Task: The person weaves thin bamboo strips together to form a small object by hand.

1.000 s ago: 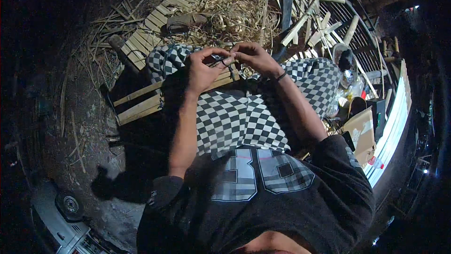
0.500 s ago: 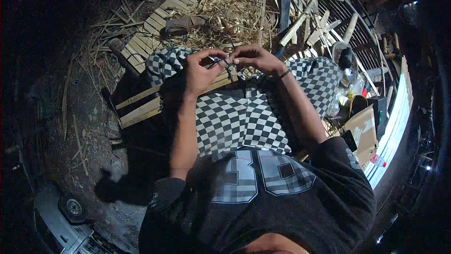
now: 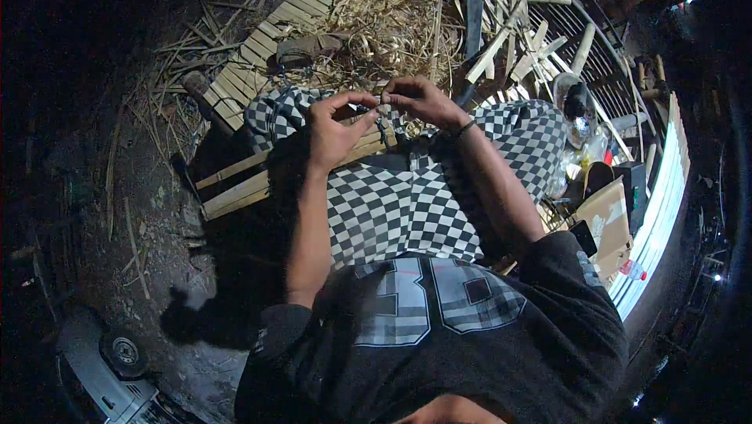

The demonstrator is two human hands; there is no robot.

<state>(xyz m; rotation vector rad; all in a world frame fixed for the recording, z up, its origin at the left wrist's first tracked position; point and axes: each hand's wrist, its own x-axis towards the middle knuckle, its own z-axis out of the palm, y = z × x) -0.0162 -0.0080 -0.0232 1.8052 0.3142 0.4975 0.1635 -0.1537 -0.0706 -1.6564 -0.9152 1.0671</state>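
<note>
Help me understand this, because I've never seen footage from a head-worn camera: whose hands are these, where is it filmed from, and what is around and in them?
There's no machine here, just a person's bare left hand and right hand. A wide fisheye camera on the person's head looks down, so edges curve near the rim. The picture isn't mirrored: its left is the person's left.

Below the hands are checkered trousers and pale slats. Beyond them, a heap of pale shavings lies on a slatted platform. At the right is some cardboard.

The fingertips of both hands come close together and seem to pinch something, but it's too small to identify.
</note>
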